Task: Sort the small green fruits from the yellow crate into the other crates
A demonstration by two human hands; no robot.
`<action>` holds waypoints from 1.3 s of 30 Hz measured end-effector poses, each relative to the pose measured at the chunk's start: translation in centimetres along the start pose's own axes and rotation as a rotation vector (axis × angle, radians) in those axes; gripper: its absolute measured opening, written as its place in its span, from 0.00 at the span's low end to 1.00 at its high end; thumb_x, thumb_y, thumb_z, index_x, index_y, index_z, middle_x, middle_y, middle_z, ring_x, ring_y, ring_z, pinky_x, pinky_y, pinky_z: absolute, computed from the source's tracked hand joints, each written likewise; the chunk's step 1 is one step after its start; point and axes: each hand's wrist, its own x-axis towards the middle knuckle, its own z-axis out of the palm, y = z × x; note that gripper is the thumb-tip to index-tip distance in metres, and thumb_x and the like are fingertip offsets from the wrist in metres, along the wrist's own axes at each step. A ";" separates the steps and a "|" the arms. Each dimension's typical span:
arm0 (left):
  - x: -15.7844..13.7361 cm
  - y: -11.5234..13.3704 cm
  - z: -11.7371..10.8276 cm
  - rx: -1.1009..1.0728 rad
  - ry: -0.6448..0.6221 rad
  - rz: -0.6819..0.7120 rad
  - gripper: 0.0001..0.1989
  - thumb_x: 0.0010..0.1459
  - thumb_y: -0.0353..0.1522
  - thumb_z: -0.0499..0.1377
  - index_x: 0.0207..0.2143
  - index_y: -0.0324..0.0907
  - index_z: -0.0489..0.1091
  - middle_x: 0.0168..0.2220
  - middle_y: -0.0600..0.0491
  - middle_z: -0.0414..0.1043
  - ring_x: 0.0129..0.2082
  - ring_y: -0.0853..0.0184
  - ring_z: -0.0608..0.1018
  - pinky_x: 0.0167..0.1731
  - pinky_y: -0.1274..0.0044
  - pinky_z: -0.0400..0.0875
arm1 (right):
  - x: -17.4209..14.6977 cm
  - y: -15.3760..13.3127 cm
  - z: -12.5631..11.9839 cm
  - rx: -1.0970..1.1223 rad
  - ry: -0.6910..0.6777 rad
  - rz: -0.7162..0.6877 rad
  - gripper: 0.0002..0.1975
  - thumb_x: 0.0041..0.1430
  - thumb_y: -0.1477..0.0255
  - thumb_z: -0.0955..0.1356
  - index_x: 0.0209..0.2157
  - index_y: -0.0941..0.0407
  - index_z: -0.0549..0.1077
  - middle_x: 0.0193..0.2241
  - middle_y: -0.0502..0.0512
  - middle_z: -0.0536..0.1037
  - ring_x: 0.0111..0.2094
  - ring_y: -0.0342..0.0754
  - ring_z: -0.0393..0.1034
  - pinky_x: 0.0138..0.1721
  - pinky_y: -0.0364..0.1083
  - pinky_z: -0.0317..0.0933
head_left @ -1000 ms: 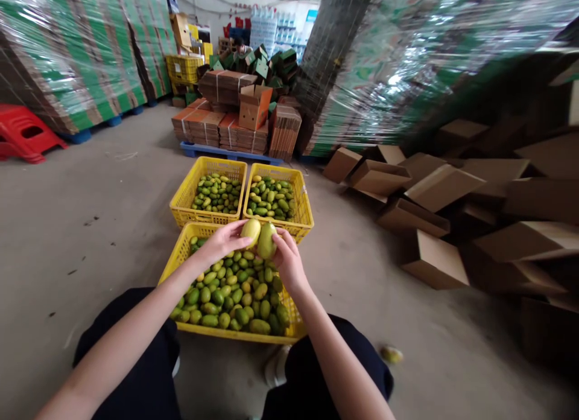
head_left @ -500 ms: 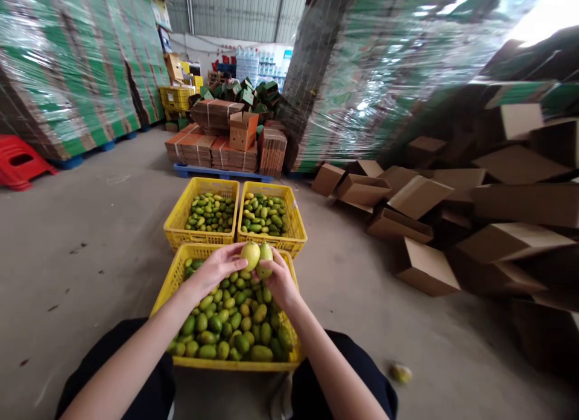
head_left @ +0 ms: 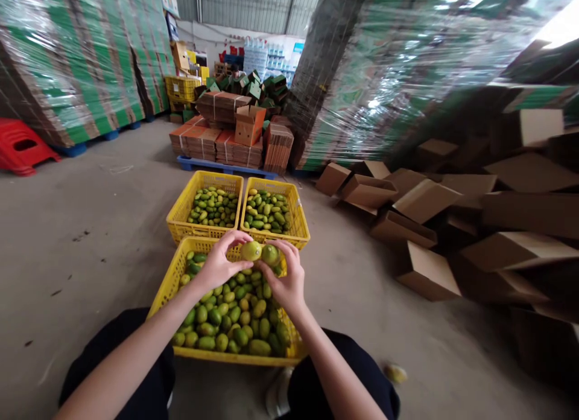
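My left hand [head_left: 220, 264] grips a yellow-green mango [head_left: 251, 250] over the near yellow crate [head_left: 169, 281], which is full of green and yellow mangoes. My right hand [head_left: 286, 280] grips a greener mango [head_left: 270, 254] right beside the first one; the two fruits almost touch. Both hands hover above the far end of the near crate. My legs in dark trousers flank the crate.
Two more yellow crates [head_left: 181, 207] [head_left: 301, 218] of mangoes stand just beyond. Empty cardboard boxes [head_left: 425, 275] are piled on the right. A loose mango [head_left: 395, 372] lies on the concrete floor at right. Wrapped pallets, bundled flat cartons [head_left: 221, 139] and a red stool [head_left: 22, 147] stand farther off.
Both hands have turned their mangoes and sunk slightly toward the crate; the fruits now show their ends. The camera view has tilted a little.
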 end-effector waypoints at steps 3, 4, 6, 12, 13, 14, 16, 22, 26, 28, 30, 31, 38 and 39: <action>0.0 -0.2 -0.1 -0.012 -0.002 0.020 0.19 0.43 0.23 0.67 0.39 0.42 0.71 0.42 0.52 0.72 0.45 0.64 0.73 0.53 0.71 0.65 | 0.1 -0.2 0.0 -0.061 0.002 -0.070 0.19 0.55 0.73 0.71 0.49 0.49 0.71 0.41 0.55 0.77 0.46 0.54 0.68 0.47 0.55 0.67; 0.0 -0.3 -0.1 -0.021 -0.002 0.020 0.18 0.43 0.23 0.67 0.39 0.42 0.71 0.42 0.51 0.72 0.46 0.64 0.74 0.53 0.71 0.65 | 0.1 -0.3 0.1 -0.068 0.001 -0.081 0.19 0.56 0.74 0.71 0.50 0.48 0.71 0.42 0.55 0.78 0.45 0.54 0.67 0.47 0.55 0.67; 0.0 -0.3 -0.2 -0.028 -0.005 0.025 0.18 0.43 0.23 0.66 0.39 0.42 0.71 0.42 0.51 0.72 0.46 0.64 0.74 0.53 0.71 0.65 | 0.1 -0.4 0.2 -0.063 0.002 -0.089 0.20 0.56 0.76 0.70 0.50 0.48 0.71 0.42 0.55 0.78 0.46 0.54 0.67 0.47 0.55 0.67; -0.3 0.2 -0.6 -0.026 -0.057 0.042 0.15 0.44 0.24 0.66 0.37 0.42 0.72 0.43 0.51 0.71 0.47 0.64 0.73 0.52 0.72 0.67 | -0.2 -0.7 0.4 0.145 -0.089 -0.046 0.18 0.56 0.78 0.68 0.48 0.49 0.71 0.48 0.56 0.76 0.51 0.54 0.68 0.54 0.57 0.63; -0.3 0.3 -0.7 -0.040 -0.055 0.014 0.16 0.43 0.24 0.67 0.37 0.42 0.72 0.43 0.51 0.71 0.47 0.64 0.73 0.51 0.72 0.68 | -0.2 -0.7 0.4 0.223 -0.108 0.033 0.18 0.55 0.77 0.69 0.47 0.49 0.71 0.48 0.56 0.76 0.51 0.53 0.69 0.54 0.57 0.63; -0.3 0.3 -0.9 -0.059 -0.052 -0.037 0.18 0.42 0.25 0.69 0.38 0.42 0.72 0.43 0.51 0.71 0.46 0.64 0.74 0.50 0.72 0.69 | -0.1 -0.7 0.4 0.326 -0.126 0.140 0.19 0.54 0.75 0.71 0.47 0.49 0.71 0.47 0.56 0.76 0.50 0.53 0.70 0.53 0.56 0.64; -0.2 0.4 -1.3 -0.122 -0.057 -0.226 0.23 0.42 0.29 0.71 0.42 0.43 0.71 0.44 0.51 0.72 0.43 0.65 0.75 0.44 0.73 0.72 | 0.0 -0.7 0.4 0.580 -0.162 0.420 0.24 0.50 0.71 0.73 0.49 0.48 0.67 0.43 0.54 0.78 0.45 0.52 0.73 0.47 0.53 0.68; 0.1 0.0 -1.6 -0.434 -0.195 -0.893 0.13 0.55 0.37 0.66 0.38 0.36 0.72 0.31 0.49 0.76 0.26 0.70 0.77 0.31 0.77 0.74 | 0.7 0.2 0.7 1.029 -0.317 1.177 0.12 0.54 0.63 0.70 0.36 0.56 0.69 0.23 0.50 0.77 0.17 0.43 0.69 0.16 0.40 0.61; -0.1 -0.3 -1.0 -0.505 -0.202 -0.966 0.14 0.58 0.39 0.62 0.32 0.34 0.74 0.26 0.47 0.75 0.23 0.70 0.77 0.27 0.80 0.73 | 0.9 0.4 1.1 1.050 -0.339 1.337 0.13 0.61 0.63 0.65 0.30 0.58 0.71 0.18 0.51 0.74 0.13 0.40 0.63 0.10 0.39 0.55; -0.1 -0.3 -0.8 -0.506 -0.192 -0.943 0.14 0.56 0.40 0.64 0.32 0.35 0.74 0.27 0.46 0.75 0.24 0.69 0.77 0.28 0.79 0.74 | 0.8 0.5 1.2 1.046 -0.344 1.332 0.14 0.61 0.62 0.65 0.31 0.58 0.72 0.18 0.51 0.75 0.13 0.40 0.62 0.10 0.39 0.54; -0.2 -0.2 -0.9 -0.490 -0.142 -0.861 0.13 0.51 0.36 0.68 0.35 0.37 0.73 0.31 0.47 0.75 0.28 0.68 0.78 0.32 0.77 0.75 | 0.6 0.6 1.3 1.038 -0.331 1.277 0.14 0.58 0.60 0.68 0.32 0.58 0.72 0.19 0.51 0.75 0.13 0.41 0.63 0.11 0.40 0.55; -0.2 -0.1 -0.9 -0.464 -0.113 -0.795 0.15 0.47 0.32 0.70 0.36 0.39 0.72 0.33 0.49 0.74 0.30 0.68 0.78 0.33 0.76 0.75 | 0.5 0.7 1.3 1.034 -0.307 1.225 0.13 0.56 0.60 0.70 0.32 0.57 0.72 0.20 0.51 0.76 0.15 0.42 0.64 0.12 0.40 0.57; 0.2 0.6 -1.7 -0.281 -0.062 -0.380 0.26 0.28 0.18 0.71 0.32 0.41 0.69 0.37 0.56 0.68 0.38 0.69 0.73 0.39 0.78 0.70 | 0.0 0.4 0.9 0.863 -0.226 0.731 0.25 0.35 0.74 0.79 0.39 0.52 0.74 0.40 0.49 0.80 0.41 0.48 0.74 0.43 0.47 0.69; 0.2 0.7 -1.7 -0.276 -0.068 -0.367 0.25 0.29 0.17 0.71 0.32 0.41 0.69 0.37 0.56 0.68 0.39 0.69 0.72 0.40 0.78 0.69 | 0.0 0.4 0.9 0.838 -0.230 0.702 0.25 0.34 0.74 0.79 0.39 0.52 0.75 0.40 0.49 0.80 0.42 0.48 0.74 0.45 0.47 0.68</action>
